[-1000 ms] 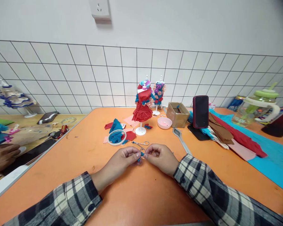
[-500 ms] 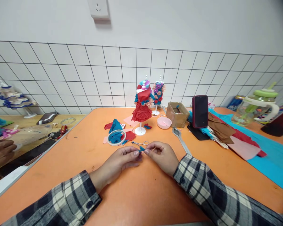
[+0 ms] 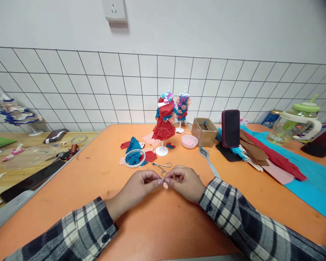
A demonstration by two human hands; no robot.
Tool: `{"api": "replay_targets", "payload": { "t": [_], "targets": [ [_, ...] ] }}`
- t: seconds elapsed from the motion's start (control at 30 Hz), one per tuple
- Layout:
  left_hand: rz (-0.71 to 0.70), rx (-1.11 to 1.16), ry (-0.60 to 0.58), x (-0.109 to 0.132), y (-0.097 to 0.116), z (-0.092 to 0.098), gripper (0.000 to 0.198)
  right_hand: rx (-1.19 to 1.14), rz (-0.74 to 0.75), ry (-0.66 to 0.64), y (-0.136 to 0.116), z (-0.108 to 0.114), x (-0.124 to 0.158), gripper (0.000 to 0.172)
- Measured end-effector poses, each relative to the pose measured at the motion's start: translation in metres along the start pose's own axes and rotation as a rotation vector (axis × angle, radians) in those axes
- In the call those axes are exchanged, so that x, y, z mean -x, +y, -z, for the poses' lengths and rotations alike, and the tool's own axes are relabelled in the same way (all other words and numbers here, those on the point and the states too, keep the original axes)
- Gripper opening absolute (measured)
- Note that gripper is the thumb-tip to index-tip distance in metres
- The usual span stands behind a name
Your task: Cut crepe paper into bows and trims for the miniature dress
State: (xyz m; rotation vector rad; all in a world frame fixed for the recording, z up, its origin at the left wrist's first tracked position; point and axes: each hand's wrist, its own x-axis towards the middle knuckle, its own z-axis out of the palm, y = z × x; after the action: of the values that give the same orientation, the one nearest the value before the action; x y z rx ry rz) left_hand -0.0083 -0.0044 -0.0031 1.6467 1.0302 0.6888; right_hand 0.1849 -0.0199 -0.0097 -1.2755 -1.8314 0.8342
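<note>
Low over the orange table (image 3: 141, 224), my left hand (image 3: 142, 183) and my right hand (image 3: 186, 183) meet fingertip to fingertip. Both pinch a small pink and teal piece of crinkled material (image 3: 165, 185); the fingers hide part of it. Just beyond them lie small scissors (image 3: 163, 167) with metal finger loops. Past those, a white ring (image 3: 126, 164) rests on teal crinkled material (image 3: 133, 145), with red scraps (image 3: 151, 156) beside it. A miniature dress form in a ruffled red dress (image 3: 164, 127) stands upright farther back, a teal and red bow (image 3: 170, 145) near its base.
Behind stands a second dressed form (image 3: 182, 107). Rightward are a pink bowl (image 3: 189, 141), a cardboard box (image 3: 204, 132), a grey strap-like strip (image 3: 210, 165), an upright phone (image 3: 230, 128), layered coloured sheets (image 3: 277, 170) and a lidded jug (image 3: 282, 127). A dark flat object (image 3: 32, 181) lies left.
The piece between my fingers now shows pink below, where teal showed before. My hands sit slightly nearer to me, uncovering more of the scissors. Another person's hand at far left has left view.
</note>
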Motion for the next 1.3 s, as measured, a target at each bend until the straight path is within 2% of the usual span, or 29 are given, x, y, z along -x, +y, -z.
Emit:
{"api": "replay_targets", "payload": {
  "t": [0.13,0.3,0.4,0.47,0.53,0.63,0.8,1.1,1.3],
  "targets": [
    [-0.009,0.028,0.033,-0.0003,0.0009,-0.0007,0.024,0.014,-0.038,-0.035,-0.0005,-0.0002,0.0003,0.008],
    [-0.033,0.007,0.007,-0.0006,0.0008,0.0022,0.022,0.068,-0.026,-0.119,0.0011,0.0027,-0.0001,0.009],
    [-0.037,0.102,-0.006,-0.0006,0.0001,0.0027,0.025,0.104,0.051,-0.089,0.0016,0.0023,0.0002,0.008],
    [-0.007,0.216,-0.018,-0.0003,0.0001,0.0014,0.037,0.101,0.074,-0.043,0.0009,0.0005,0.0011,0.006],
    [0.046,0.251,-0.023,-0.0001,-0.0002,-0.0005,0.037,0.096,0.074,-0.003,-0.0003,-0.0019,0.0023,0.005],
    [0.094,0.196,-0.012,-0.0008,-0.0024,-0.0023,0.028,0.102,0.098,0.011,-0.0024,-0.0039,0.0038,0.004],
    [0.087,0.126,0.022,-0.0025,-0.0063,-0.0015,0.023,0.156,0.161,0.016,-0.0037,0.0008,0.0032,0.008],
    [0.062,0.016,-0.005,-0.0009,-0.0028,-0.0034,0.025,0.088,0.119,0.051,0.0011,0.001,0.0026,0.018],
    [-0.001,0.037,-0.041,0.0006,-0.0007,-0.0039,0.027,0.031,0.086,0.085,-0.0022,-0.0001,0.0026,0.004]
  ]
}}
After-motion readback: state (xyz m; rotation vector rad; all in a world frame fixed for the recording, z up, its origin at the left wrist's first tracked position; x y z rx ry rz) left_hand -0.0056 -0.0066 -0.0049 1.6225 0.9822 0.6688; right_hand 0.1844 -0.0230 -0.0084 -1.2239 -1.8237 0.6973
